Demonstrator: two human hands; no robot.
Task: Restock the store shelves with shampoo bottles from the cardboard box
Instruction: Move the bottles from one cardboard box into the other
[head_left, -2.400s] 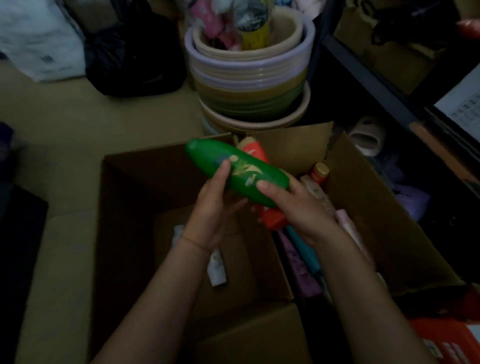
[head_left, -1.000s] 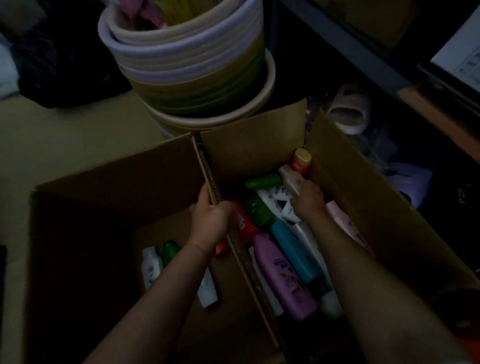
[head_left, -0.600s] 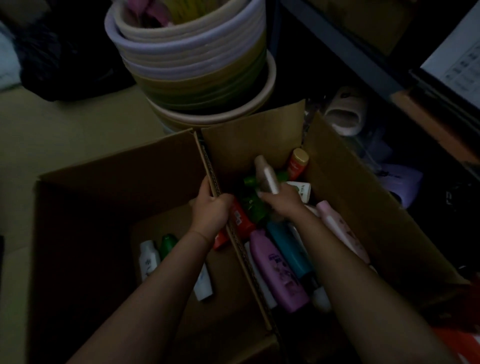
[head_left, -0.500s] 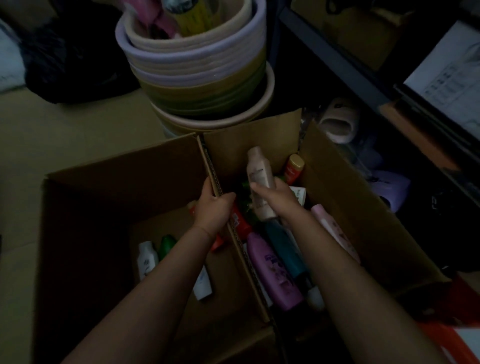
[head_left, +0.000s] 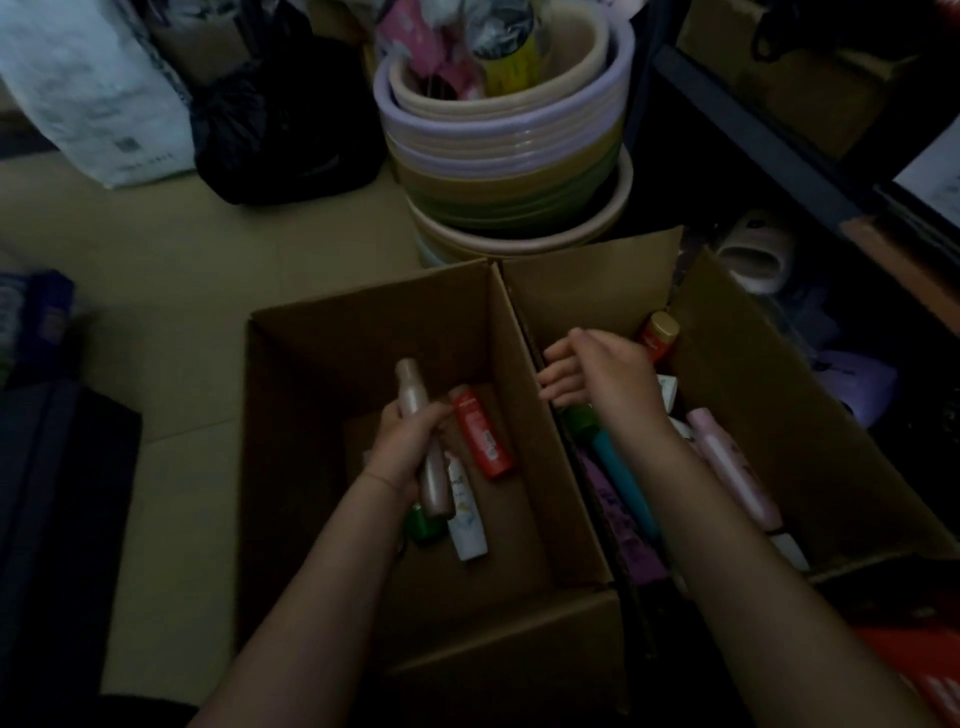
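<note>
Item: beige-pink shampoo bottle (head_left: 422, 441), gripped round its middle by the left hand (head_left: 402, 451), fingers curled about it, held over the left cardboard box (head_left: 363, 332); its long axis runs away from the person, cap at the far end, just beside the red bottle (head_left: 480, 436) and the white bottle (head_left: 464, 512) lying on the box floor. Right hand (head_left: 602, 376): fingers loosely spread, holding nothing, poised over the right box (head_left: 779, 374), nearer than the left to the teal bottle (head_left: 621, 475) and pink bottle (head_left: 732, 467) lying lengthwise below it.

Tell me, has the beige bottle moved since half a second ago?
Yes. The beige bottle crossed the cardboard divider from right compartment to left, now gripped by the left hand.
</note>
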